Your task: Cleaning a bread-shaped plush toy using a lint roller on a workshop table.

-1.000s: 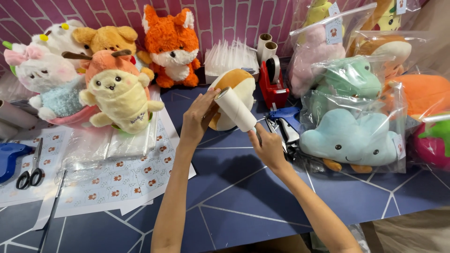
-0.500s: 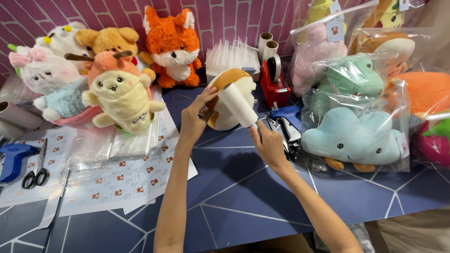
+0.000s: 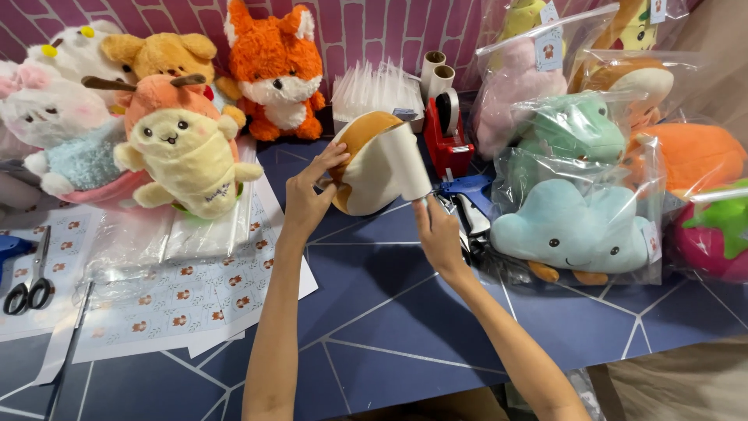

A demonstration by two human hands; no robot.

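- While the blue table [image 3: 405,343] spreads underneath, bagged soft toys crowd its right side, a pale blue cloud plush [image 3: 573,230] nearest.
- Front and centre, a round tan-and-cream plush [image 3: 374,168] is held up just above the tabletop.
- Left hand [image 3: 308,195] grips the plush's left edge, fingers curled on it.
- Right hand [image 3: 438,234] reaches up from below, fingertips touching the plush's lower right corner; whether it is actually gripping can't be made out.
- Red tape dispenser [image 3: 446,132] sits just behind.
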